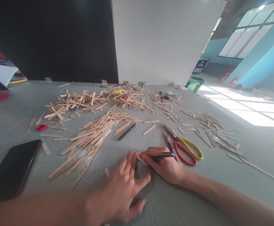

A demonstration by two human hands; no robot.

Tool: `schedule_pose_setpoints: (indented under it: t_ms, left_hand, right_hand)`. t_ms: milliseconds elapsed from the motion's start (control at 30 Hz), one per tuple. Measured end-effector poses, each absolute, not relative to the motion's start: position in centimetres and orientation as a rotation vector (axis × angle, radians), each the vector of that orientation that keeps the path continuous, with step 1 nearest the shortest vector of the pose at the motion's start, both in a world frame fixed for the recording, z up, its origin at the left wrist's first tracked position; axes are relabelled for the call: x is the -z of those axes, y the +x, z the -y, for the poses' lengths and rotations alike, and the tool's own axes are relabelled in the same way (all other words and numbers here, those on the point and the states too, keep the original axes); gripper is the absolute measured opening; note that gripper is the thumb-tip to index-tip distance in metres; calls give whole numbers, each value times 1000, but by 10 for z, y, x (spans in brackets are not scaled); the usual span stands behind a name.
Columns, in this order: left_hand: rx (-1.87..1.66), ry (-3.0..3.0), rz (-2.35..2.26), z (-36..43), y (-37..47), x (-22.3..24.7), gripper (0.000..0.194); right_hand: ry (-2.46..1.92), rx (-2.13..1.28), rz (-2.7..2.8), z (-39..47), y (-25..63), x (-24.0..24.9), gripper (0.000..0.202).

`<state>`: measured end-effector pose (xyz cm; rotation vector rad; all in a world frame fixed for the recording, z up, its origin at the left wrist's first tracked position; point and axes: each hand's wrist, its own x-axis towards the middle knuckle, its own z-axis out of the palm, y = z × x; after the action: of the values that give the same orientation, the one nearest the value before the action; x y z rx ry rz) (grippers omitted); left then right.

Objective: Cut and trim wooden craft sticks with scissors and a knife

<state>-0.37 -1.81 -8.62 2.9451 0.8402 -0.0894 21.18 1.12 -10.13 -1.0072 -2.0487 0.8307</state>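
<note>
My right hand [166, 166] is closed round a dark pen [161, 155], its tip end at a small wooden stick piece [141, 160]. The fingertips of my left hand [124, 185] touch the other end of that piece, pressing it on the grey table; its thumb and fingers are spread. Marks show on the piece, too small to read. Beside my right hand lie scissors [179, 138] with one red and one yellow handle, blades apart. A second dark pen [127, 131] lies ahead of my hands.
Wooden sticks [92, 135] fan out at centre left, with heaps [127, 99] behind and more scattered right [228, 144]. A black phone [12, 169] lies at left, near a red ring [41, 127]. Black and white panels [155, 44] stand at the back; keys [163, 95] lie before them.
</note>
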Motion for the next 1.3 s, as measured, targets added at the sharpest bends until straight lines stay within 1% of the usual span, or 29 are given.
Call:
schedule_pose_setpoints:
  t_ms: [333,1000,1300]
  left_hand:
    - [118,2885,-862,17,-5,85,65]
    - [142,2843,-898,19,-3,82,59]
    - [131,2881,-897,19,-3,83,59]
  right_hand:
    - [-995,-832,2061,-12,215,99,23]
    - [-969,-820,2112,-7,216,99,34]
    - [-973,-799,2115,-6,217,99,33]
